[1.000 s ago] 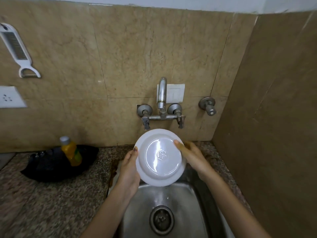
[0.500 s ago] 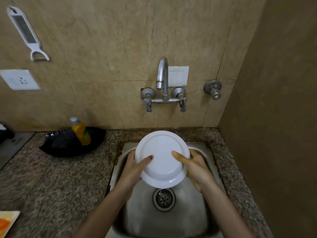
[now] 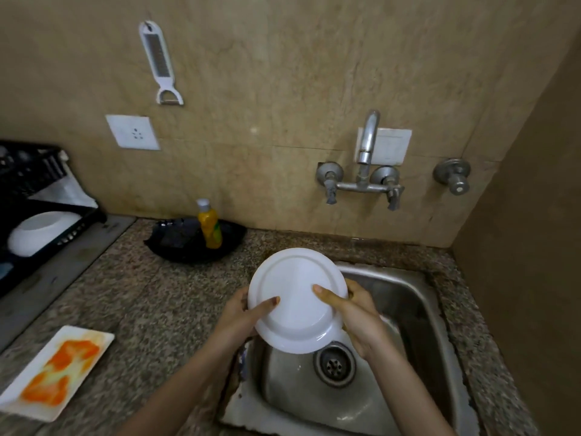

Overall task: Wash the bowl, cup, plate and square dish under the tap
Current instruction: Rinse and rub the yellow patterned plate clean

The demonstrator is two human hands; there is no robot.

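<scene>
Both hands hold a round white plate (image 3: 295, 297), underside towards me, over the left rim of the steel sink (image 3: 418, 297). My left hand (image 3: 239, 319) grips its left edge with the thumb on the base. My right hand (image 3: 355, 313) grips the right edge, thumb across the base. The tap (image 3: 366, 143) on the wall behind shows no water running. A white square dish (image 3: 53, 372) smeared with orange residue lies on the counter at the lower left. A white bowl (image 3: 41, 231) sits in the black rack (image 3: 31, 180) at the far left.
A yellow dish-soap bottle (image 3: 210, 226) stands in a black tray (image 3: 195, 243) against the wall. A white peeler (image 3: 160, 64) hangs above a wall socket (image 3: 132, 132). A side wall closes the right. The drain (image 3: 334, 365) lies below the plate.
The plate came down from under the spout and moved left to the sink's left rim. The view swung left and down, bringing the rack, the bowl and the soiled dish into sight.
</scene>
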